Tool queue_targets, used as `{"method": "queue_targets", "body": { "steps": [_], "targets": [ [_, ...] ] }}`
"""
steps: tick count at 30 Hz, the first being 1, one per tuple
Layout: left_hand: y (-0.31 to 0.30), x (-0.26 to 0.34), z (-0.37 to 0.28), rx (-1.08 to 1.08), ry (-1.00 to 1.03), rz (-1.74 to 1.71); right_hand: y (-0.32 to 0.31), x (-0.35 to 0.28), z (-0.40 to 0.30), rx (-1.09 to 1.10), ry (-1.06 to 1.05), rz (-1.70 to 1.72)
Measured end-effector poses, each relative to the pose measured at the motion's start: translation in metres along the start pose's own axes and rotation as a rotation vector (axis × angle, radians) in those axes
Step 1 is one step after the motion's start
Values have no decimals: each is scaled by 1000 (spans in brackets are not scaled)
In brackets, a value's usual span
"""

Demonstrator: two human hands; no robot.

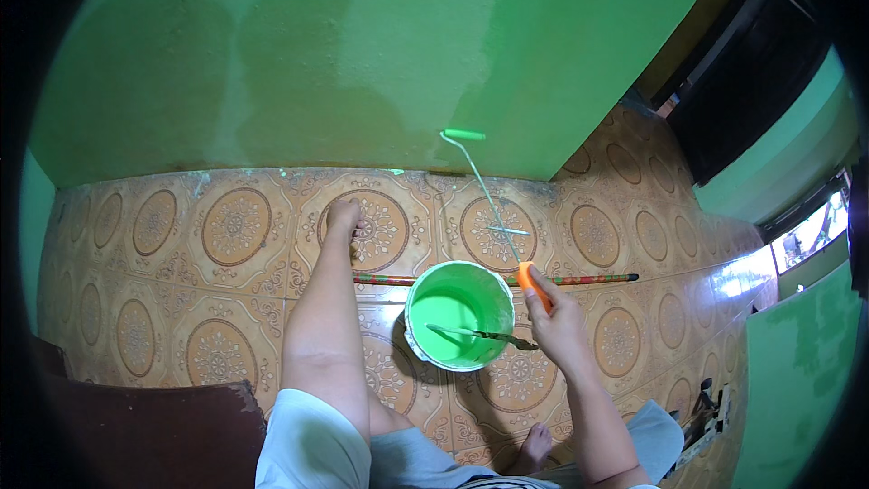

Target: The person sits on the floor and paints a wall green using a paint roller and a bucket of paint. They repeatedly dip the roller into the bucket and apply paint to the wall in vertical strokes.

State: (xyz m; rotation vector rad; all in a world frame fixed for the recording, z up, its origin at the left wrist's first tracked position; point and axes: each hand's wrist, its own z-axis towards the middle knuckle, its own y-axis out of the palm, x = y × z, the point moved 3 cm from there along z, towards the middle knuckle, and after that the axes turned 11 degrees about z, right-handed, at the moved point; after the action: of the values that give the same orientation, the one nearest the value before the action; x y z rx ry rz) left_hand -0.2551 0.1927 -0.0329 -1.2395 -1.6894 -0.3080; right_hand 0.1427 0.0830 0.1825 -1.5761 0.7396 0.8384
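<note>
My right hand (560, 326) grips the orange handle of a paint roller (486, 183). Its narrow, green-coated roller sleeve (464, 134) is at the lower part of the green wall (421, 54); whether it touches is hard to tell. Over the floor tiles, my left hand (346, 217) is loosely curled, with nothing visible in it. Between my arms stands a white paint bucket (502, 285) with bright green paint (445, 312) inside. A paint-smeared tool (499, 336), perhaps a brush or stirrer, leans in it, its dark end over the rim near my right wrist.
A red patterned pole (590, 279) lies on the patterned tile floor (234, 227), passing behind the bucket. A thin pale strip (508, 231) crosses the roller's rod. Brown furniture (156, 428) is at lower left, a dark panel (747, 81) at upper right, dark metal-like objects (703, 421) at lower right.
</note>
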Motion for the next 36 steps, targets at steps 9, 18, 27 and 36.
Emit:
{"method": "queue_targets", "body": {
  "steps": [9, 18, 27, 36],
  "targets": [
    [13, -4, 6, -54, -30, -20, -49, -50, -39, 131, -99, 158],
    [7, -2, 2, -46, -10, 6, -50, -76, -38, 236, -297, 102],
    [-3, 0, -6, -18, 0, 25, -5, -19, -34, 168, -387, 62],
    [5, 6, -9, -47, 13, 20, 5, 14, -33, 53, -141, 37]
  ]
}}
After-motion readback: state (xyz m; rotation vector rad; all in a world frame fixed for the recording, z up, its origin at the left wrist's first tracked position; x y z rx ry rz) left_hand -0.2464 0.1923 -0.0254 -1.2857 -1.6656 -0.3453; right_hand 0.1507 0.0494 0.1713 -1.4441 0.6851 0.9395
